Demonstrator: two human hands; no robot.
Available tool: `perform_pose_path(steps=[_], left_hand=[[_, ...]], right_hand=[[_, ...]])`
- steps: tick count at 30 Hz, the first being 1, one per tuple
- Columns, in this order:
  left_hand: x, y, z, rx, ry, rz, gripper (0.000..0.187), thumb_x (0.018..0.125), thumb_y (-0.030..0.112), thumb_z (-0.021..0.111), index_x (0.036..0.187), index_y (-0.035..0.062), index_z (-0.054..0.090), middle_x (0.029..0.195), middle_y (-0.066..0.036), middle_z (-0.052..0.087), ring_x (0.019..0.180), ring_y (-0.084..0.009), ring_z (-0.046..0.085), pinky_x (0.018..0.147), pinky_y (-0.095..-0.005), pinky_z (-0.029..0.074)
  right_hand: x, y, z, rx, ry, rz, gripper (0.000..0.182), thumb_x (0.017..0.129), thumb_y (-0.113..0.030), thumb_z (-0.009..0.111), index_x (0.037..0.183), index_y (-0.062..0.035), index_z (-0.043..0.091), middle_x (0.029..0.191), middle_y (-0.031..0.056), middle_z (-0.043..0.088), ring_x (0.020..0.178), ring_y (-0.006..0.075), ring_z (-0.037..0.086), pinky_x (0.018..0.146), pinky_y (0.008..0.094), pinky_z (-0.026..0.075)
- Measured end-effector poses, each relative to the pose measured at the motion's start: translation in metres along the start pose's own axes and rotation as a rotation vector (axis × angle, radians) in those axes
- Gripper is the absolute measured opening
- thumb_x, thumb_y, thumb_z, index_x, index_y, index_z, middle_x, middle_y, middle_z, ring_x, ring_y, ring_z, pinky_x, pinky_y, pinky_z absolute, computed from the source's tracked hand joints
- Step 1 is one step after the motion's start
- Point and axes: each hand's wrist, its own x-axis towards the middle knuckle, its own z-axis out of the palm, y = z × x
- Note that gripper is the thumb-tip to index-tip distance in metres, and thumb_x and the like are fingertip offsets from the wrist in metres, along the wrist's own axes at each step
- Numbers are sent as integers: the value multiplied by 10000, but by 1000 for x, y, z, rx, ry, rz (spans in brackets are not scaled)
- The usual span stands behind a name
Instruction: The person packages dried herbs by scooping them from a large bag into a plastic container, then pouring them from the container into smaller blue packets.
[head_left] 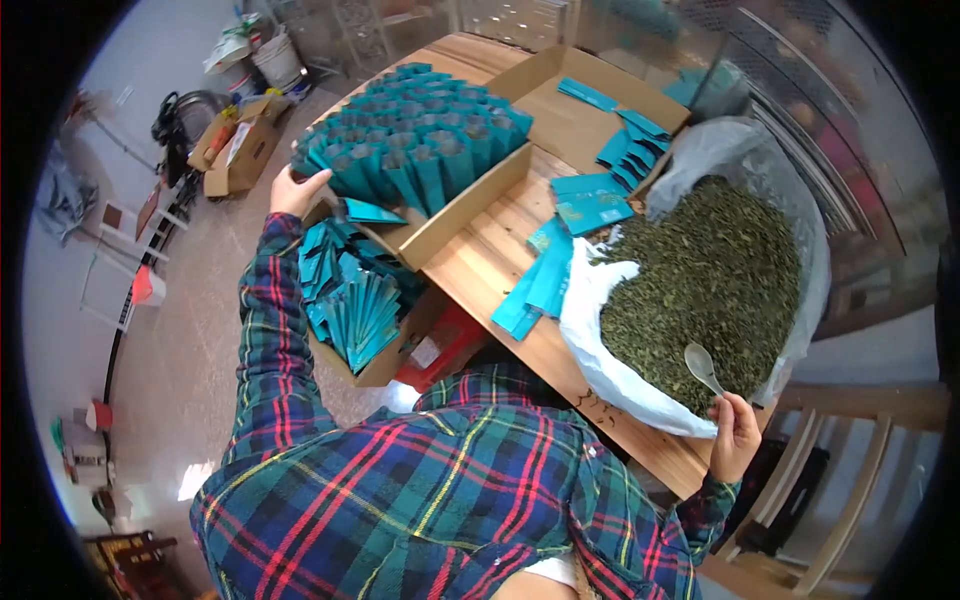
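My left hand [297, 191] is at the near left corner of a cardboard tray [465, 205] packed with upright, open teal pouches [420, 135]; its thumb and fingers are apart, touching the pouches' edge. A pale spoon [703, 366] is pinched in my right hand [735, 432], its bowl over a heap of dried green leaves [705, 280]. The leaves lie in a white plastic bag [610, 375] on the wooden table. Flat teal pouches [540, 285] lie between the tray and the bag. One pouch [372, 212] lies flat at the tray's near edge.
Below the tray, a box [375, 373] holds many teal pouches, beside a red stool [450, 345]. Another shallow box [560, 110] with flat pouches stands at the table's far side. Wooden chair slats [845, 500] are at right; a carton [240, 150] sits on the floor.
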Motion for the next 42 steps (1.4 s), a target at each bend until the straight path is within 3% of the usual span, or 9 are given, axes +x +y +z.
perform_pose_path(steps=[7,9,12,15,19,24,28,35,42], left_hand=[[7,-53,10,-80,-250,-337,492,728,218,736,1102,-32,537,923,-80,632,852,-161,585,765,-289,460],[-16,-8,3,349,153,-23,505,756,178,700,1173,-20,494,972,-112,608,898,-202,577,792,-308,457],[-56,103,41,385,290,403,400,773,127,661,1138,14,541,1033,-133,588,946,-230,569,817,-329,453],[-66,162,119,279,-171,702,276,751,85,637,1023,45,614,1022,-139,601,935,-287,577,828,-352,454],[-53,181,254,436,-677,652,409,726,281,660,1056,52,583,1014,-168,595,939,-324,575,800,-402,467],[-46,174,329,586,-801,500,587,661,382,692,1110,40,534,1031,-186,587,941,-342,572,804,-426,462],[-37,216,294,593,-846,535,620,647,360,696,1141,37,504,1098,-184,554,970,-355,554,809,-442,454],[-86,314,280,512,-75,1605,408,725,166,520,1131,124,526,1023,-41,511,1072,-229,456,953,-393,320],[-150,382,296,1006,-163,2149,288,746,222,511,986,117,632,1062,-44,501,1123,-221,420,1002,-366,274]], right_hand=[[-8,4,-9,-34,3,-11,135,892,-45,532,990,32,586,848,57,626,720,97,596,661,215,476],[-9,6,-10,-33,0,-23,136,892,-44,532,991,32,586,848,58,627,720,100,599,660,215,478],[-7,6,-9,-25,17,-8,136,890,-42,535,992,32,586,847,59,629,722,102,601,662,217,480],[-4,1,-4,-25,12,-15,136,888,-40,538,993,31,586,848,62,630,725,104,603,664,219,482],[-12,-7,-1,-35,16,-48,138,886,-37,539,997,31,586,850,68,633,730,105,604,669,221,484],[-27,-5,-15,-29,84,-41,142,887,-34,536,1003,30,587,857,76,636,733,107,605,677,222,486],[-34,4,-24,-44,123,-8,143,887,-37,537,1000,34,589,865,80,638,732,106,606,675,220,487],[-13,5,-11,-8,167,8,131,867,-32,558,970,34,604,815,72,636,692,108,610,630,220,482],[2,15,0,-17,211,-20,134,872,-51,557,969,21,616,792,46,630,674,92,595,614,212,476]])
